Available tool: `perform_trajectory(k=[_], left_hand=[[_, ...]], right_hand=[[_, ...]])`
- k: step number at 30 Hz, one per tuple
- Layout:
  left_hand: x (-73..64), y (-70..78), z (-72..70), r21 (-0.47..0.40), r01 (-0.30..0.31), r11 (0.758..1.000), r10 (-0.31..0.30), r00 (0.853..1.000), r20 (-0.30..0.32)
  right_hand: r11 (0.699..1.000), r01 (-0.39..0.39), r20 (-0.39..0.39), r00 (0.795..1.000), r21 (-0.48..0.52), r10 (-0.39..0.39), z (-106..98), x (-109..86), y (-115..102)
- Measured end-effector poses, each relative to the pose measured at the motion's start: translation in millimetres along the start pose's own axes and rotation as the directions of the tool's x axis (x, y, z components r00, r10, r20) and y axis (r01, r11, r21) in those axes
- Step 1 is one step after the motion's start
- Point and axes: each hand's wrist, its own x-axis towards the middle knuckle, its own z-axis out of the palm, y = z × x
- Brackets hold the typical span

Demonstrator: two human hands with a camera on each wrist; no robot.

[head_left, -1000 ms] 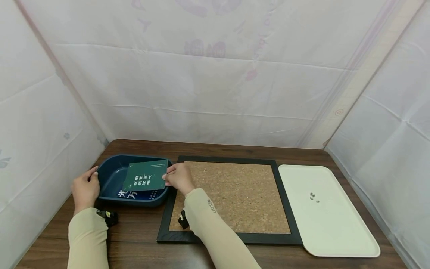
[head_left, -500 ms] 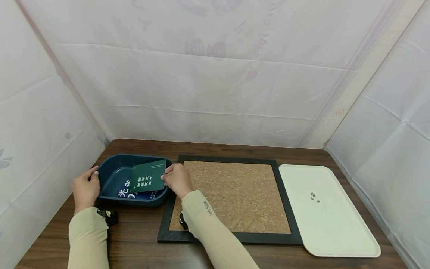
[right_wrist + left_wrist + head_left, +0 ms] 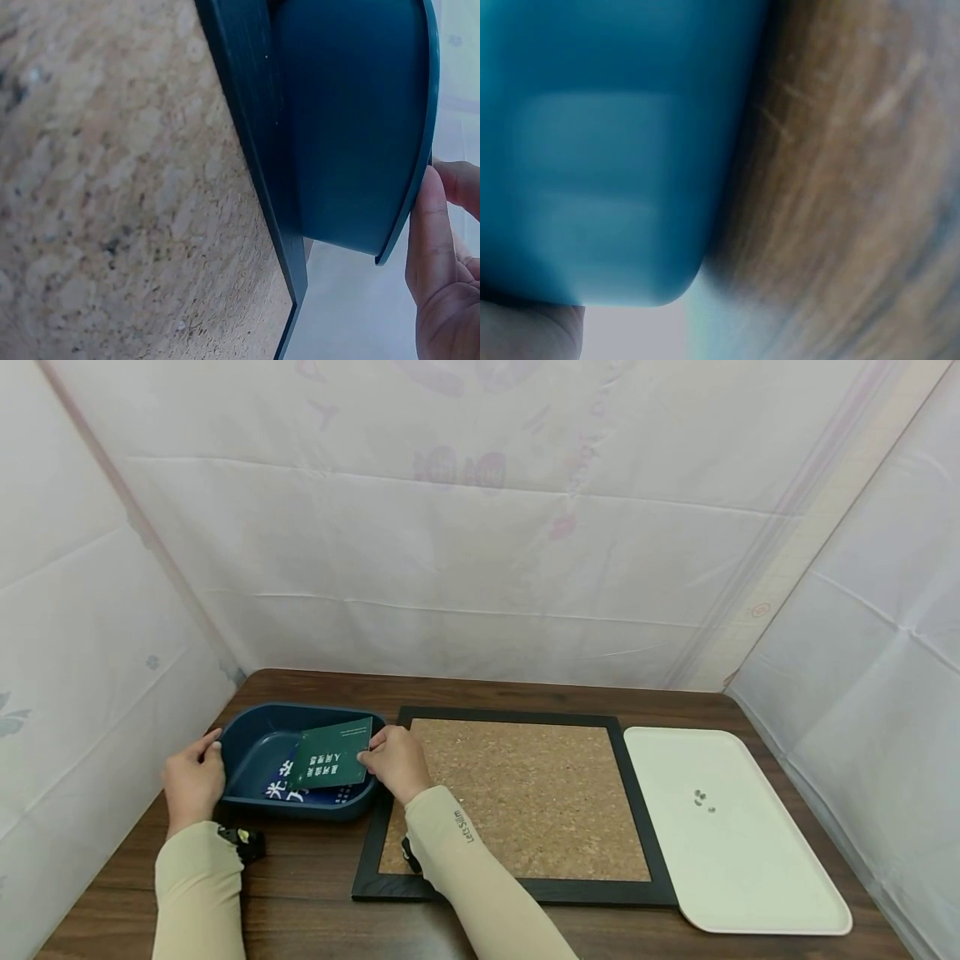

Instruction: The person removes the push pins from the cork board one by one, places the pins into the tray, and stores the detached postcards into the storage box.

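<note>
A dark blue plastic basin (image 3: 258,752) stands at the left of the table. My left hand (image 3: 193,781) grips its left rim; the left wrist view shows the basin's side wall (image 3: 607,187) close up, with a bit of the hand (image 3: 529,330) at the lower corner. Between thumb and fingers, my right hand (image 3: 397,762) pinches the right edge of a green card (image 3: 330,756) with white characters. The card slants inside the basin, over a blue card (image 3: 277,789) that it partly covers. In the right wrist view the right hand (image 3: 442,262) is right at the basin's rim.
A black-framed cork board (image 3: 525,802) lies beside the basin, under my right forearm. Farther right is a cream tray (image 3: 750,860) with several small shiny pieces (image 3: 702,799). White sheeting (image 3: 480,568) hangs around the back and sides of the wooden table (image 3: 315,893).
The green card has lowered and shifted right a little, uncovering more of the blue card. My right hand moved slightly with it; the left hand stays on the rim.
</note>
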Motion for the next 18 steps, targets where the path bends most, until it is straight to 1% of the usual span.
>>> perform_trajectory(k=[10, 18], left_hand=[[0.6, -0.6, 1.3, 0.003, -0.011, 1.000, 0.011, 1.000, -0.027], [1.8, -1.7, 1.3, -0.001, -0.009, 1.000, 0.009, 1.000, -0.020]], right_hand=[[1.000, -0.010, 0.007, 1.000, -0.003, 0.010, 1.2, 1.6, 1.9], [1.000, -0.010, 0.004, 1.000, 0.013, 0.010, 1.0, 1.1, 3.4]])
